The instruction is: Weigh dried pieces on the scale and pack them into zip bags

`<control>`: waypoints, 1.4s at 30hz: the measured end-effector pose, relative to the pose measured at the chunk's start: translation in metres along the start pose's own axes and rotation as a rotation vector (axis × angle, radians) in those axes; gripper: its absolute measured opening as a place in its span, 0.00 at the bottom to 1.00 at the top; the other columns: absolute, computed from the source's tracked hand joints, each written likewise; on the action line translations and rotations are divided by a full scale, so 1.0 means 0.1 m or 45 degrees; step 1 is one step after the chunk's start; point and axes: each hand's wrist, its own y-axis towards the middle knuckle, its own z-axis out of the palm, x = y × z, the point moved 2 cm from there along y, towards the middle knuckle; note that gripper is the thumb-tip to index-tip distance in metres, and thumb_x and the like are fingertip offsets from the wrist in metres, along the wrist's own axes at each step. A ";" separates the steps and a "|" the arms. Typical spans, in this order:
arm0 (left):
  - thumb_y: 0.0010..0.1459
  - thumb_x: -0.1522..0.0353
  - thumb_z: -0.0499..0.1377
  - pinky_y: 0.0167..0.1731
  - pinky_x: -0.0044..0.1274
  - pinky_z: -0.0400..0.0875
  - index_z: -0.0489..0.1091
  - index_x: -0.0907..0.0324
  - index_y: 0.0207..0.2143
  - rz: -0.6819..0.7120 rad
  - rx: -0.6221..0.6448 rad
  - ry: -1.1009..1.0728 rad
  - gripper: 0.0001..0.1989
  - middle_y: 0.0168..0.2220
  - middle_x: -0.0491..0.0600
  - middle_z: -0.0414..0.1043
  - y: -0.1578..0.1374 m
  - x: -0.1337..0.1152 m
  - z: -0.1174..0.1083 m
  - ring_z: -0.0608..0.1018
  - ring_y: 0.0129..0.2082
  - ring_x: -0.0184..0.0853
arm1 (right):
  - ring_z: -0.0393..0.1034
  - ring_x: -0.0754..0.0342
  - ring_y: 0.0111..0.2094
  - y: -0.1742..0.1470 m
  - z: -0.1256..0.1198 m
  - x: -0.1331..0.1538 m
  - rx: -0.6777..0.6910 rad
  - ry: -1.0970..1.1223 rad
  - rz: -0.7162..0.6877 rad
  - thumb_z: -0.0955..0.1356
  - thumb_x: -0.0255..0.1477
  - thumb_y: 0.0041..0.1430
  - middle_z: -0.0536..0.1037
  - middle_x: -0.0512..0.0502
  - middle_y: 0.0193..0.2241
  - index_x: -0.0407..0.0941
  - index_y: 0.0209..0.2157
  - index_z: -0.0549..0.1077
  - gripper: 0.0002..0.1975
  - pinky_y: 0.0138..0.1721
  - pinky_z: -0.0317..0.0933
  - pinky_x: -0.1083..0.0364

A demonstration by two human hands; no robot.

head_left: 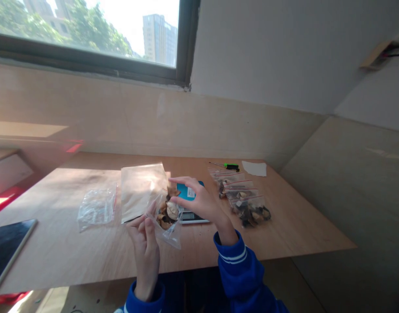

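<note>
My left hand pinches the edge of a clear plastic bag above the front of the table. Dried brown, curled pieces and a pale, rounded piece show in the bag. My right hand is at the bag's upper right, its thumb and fingers spread apart. One brown piece shows between these fingertips; whether they touch it I cannot tell. Behind the bag and right hand, partly hidden, lies a flat device with a blue top and a white label.
Left of the bag lie a brown paper sheet or envelope, clear empty bags and a tablet. On the right are several red-lined zip bags of dried pieces, a green-and-black screwdriver and white paper. A wall stands behind.
</note>
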 end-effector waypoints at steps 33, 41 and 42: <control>0.56 0.47 0.56 0.56 0.36 0.65 0.65 0.60 0.53 -0.163 0.268 -0.031 0.32 0.55 0.59 0.69 0.02 0.08 -0.03 0.72 0.55 0.45 | 0.69 0.46 0.56 -1.14 0.16 0.19 -0.486 0.875 0.285 0.66 0.38 0.62 0.74 0.41 0.54 0.47 0.33 0.67 0.09 0.53 0.66 0.44; 0.53 0.43 0.54 0.16 0.21 0.60 0.68 0.59 0.25 -0.100 0.272 0.170 0.27 0.16 0.41 0.57 -0.05 -0.10 -0.05 0.61 0.16 0.28 | 0.70 0.48 0.53 -1.20 0.08 0.20 -0.375 0.852 0.254 0.65 0.38 0.64 0.77 0.43 0.49 0.48 0.34 0.67 0.09 0.52 0.63 0.49; 0.52 0.43 0.55 0.15 0.20 0.58 0.66 0.58 0.23 -0.041 0.272 0.239 0.27 0.16 0.40 0.55 -0.04 -0.14 -0.07 0.59 0.16 0.27 | 0.70 0.48 0.52 -1.21 0.05 0.17 -0.405 0.769 0.257 0.65 0.38 0.64 0.77 0.43 0.49 0.48 0.34 0.67 0.09 0.53 0.62 0.49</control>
